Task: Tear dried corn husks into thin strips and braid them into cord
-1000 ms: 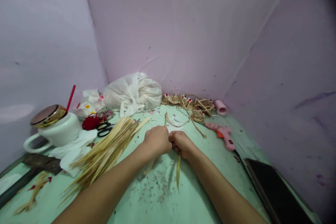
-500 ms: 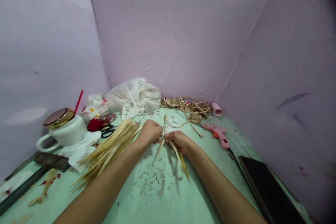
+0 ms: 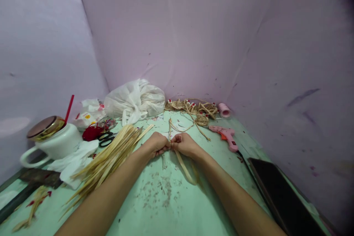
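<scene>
My left hand (image 3: pixel 159 143) and my right hand (image 3: pixel 184 144) meet over the middle of the green table, fingers pinched close together. Between them they grip the lower end of a thin braided straw cord (image 3: pixel 169 129), which runs away from me towards the back. A loose pale straw strip (image 3: pixel 184 167) trails from under my right hand down towards the tabletop. Another strip beside it is blurred. To the left of my left hand lies a bundle of dry straw strips (image 3: pixel 110 158). My fingers hide the exact point where the strands cross.
Left are a white mug (image 3: pixel 62 142) with a lidded jar, a hammer (image 3: pixel 41 177), scissors (image 3: pixel 106 139) and a tissue (image 3: pixel 74 162). At the back sit a plastic bag (image 3: pixel 135 99), beaded cord pieces (image 3: pixel 190 107) and a pink spool (image 3: pixel 224 110). Right are a pink glue gun (image 3: pixel 226 134) and a dark slab (image 3: pixel 282 195).
My hands have drawn together at the cord's lower end. The left strand that hung free is now largely hidden, and the right-hand strips have shifted. The view has tilted and moved slightly.
</scene>
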Demonstrator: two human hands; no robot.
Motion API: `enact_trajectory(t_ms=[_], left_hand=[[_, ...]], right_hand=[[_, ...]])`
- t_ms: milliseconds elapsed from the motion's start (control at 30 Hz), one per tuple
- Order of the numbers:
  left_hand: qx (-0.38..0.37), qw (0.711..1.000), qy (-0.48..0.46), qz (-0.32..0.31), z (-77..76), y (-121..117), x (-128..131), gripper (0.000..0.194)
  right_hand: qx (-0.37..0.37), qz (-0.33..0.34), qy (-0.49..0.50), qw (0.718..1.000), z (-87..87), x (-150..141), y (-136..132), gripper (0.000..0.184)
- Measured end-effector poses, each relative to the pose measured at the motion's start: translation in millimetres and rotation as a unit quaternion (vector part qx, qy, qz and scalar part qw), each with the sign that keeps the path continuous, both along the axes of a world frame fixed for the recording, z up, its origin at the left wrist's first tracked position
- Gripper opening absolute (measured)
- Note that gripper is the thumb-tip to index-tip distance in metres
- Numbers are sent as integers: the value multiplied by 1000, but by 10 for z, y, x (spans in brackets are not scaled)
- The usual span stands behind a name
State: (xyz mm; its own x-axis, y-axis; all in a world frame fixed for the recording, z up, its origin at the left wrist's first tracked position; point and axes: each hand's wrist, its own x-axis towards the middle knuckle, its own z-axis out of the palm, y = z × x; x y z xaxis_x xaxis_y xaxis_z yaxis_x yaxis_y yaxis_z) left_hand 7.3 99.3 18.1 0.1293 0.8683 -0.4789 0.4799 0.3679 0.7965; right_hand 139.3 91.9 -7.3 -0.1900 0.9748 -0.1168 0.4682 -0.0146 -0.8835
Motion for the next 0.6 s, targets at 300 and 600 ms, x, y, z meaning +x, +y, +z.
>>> enact_trajectory(t_ms=[300,600], left_hand=[[20,998,-26,61,74,-101,114,24],[-8,997,-77,-26,-28,43,-104,17]], right_hand=[[108,-59,-305,944,358,-119,-266,11],[100,-26,-235,966,351,-165,-311,8]])
